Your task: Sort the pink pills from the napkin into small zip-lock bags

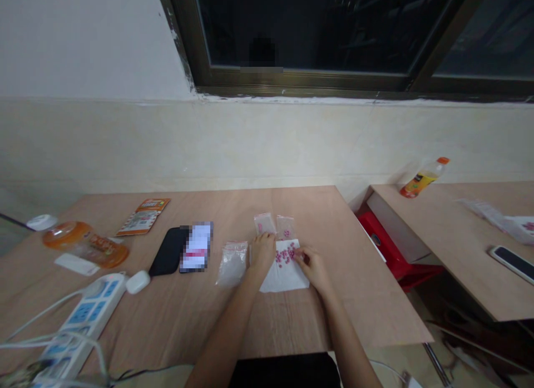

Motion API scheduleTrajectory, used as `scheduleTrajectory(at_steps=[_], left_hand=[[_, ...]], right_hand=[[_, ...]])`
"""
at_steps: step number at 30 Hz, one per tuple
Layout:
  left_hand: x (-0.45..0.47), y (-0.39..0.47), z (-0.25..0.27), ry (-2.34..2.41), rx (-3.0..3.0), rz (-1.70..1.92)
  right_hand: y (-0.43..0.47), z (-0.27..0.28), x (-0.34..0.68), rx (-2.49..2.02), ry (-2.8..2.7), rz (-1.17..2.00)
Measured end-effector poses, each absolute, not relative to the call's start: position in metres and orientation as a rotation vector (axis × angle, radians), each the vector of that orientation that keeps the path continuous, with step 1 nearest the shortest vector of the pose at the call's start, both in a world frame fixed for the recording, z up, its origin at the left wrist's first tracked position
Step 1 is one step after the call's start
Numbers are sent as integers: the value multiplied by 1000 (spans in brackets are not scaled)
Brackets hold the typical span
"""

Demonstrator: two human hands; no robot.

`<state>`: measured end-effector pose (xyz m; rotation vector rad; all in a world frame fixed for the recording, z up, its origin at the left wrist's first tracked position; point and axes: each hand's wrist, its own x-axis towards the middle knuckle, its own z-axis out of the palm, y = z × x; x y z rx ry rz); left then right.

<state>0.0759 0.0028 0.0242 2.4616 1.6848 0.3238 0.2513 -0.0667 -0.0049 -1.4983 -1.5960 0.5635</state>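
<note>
So, your left hand (262, 249) flat, palm down, pinning paper (286, 276) edge; right hand (311, 265) curled, fingertips pinching pink bead (297, 256) off pile.

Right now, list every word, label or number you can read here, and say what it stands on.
None can be read.
Orange leaflet: print too small.
Lying bottle's label: blurred.
Far bottle's label: too small.
Phone screen: pixelated.
Small bags by the left hand and right hand: no print visible.
</note>
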Motion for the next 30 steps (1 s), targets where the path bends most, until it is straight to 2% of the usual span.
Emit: scheduleTrajectory(at_steps=[8, 15, 22, 30], left_hand=[[75, 4, 26, 1589, 2473, 340], [81, -8, 24, 1431, 2470, 494], [88, -15, 24, 1398, 2537, 533], [91, -18, 18, 1280, 2501, 686]], right_hand=[[-53, -8, 252, -1521, -1636, 445], [-46, -5, 255, -1528, -1731, 446], [-33, -10, 259, -1547, -1623, 371], [28, 0, 264, -1837, -1742, 216]])
